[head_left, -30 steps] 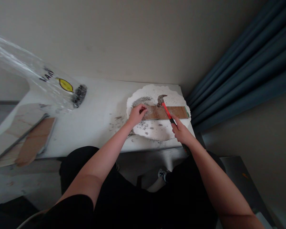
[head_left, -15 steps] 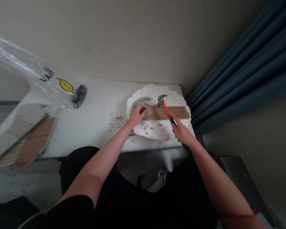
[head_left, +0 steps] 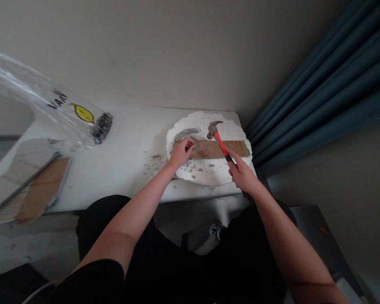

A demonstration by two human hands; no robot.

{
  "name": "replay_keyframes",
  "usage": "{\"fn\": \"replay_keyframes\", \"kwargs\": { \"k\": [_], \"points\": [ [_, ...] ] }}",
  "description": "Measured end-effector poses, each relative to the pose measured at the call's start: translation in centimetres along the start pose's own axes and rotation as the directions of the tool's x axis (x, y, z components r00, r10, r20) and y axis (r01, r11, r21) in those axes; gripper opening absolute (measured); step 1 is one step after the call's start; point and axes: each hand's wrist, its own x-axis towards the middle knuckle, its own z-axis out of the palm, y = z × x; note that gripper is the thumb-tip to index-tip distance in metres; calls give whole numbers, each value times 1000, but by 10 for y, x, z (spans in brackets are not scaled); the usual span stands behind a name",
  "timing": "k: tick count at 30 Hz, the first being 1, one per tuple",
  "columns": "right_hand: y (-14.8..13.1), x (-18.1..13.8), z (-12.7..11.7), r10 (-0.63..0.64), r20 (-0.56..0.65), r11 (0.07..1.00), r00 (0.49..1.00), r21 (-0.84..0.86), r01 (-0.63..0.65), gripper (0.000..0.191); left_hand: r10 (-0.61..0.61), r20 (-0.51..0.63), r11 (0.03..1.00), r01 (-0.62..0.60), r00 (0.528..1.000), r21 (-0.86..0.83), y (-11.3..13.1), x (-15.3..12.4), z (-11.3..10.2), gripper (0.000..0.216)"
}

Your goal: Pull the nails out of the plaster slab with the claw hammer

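Note:
My right hand (head_left: 243, 172) is closed round the black grip of a claw hammer (head_left: 221, 143) with a red shaft and a grey metal head. The hammer's head hangs over a brown wood-patterned strip (head_left: 232, 148) that has green at its right end. At the strip's left end, my left hand (head_left: 182, 152) is closed with thumb and fingertips pinched together. Whatever those fingers may hold is too small to make out. Beneath the strip lies a white mat with a scalloped edge (head_left: 209, 179). Grey crumbs (head_left: 190, 133) and small chips are scattered across it.
A clear plastic bag (head_left: 72, 112) with dark bits at its bottom lies at the back left of the white table (head_left: 123, 160). Brown broken boards (head_left: 42, 190) and a grey bar (head_left: 25, 183) rest at the left. Blue curtains (head_left: 323, 88) hang close on the right.
The hammer's head has risen slightly above the strip, its claw tilting up. My left hand keeps its pinch at the same spot. The whole view has shifted a little.

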Motion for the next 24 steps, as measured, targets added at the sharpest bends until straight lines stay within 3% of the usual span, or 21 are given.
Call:
{"fn": "replay_keyframes", "kwargs": {
  "k": [3,9,24],
  "points": [
    [-18,-10,-4,3,-12,998,1000,60,-2,58,12,-23,1000,-12,1000,8,-3,-1,3,16],
    [-46,-29,-5,-2,117,994,993,107,-11,56,61,-62,998,-59,996,38,-10,-3,7,32],
    [-38,-29,10,0,104,997,995,73,-7,54,30,-58,999,-29,998,20,-6,-5,5,37]
  ]
}}
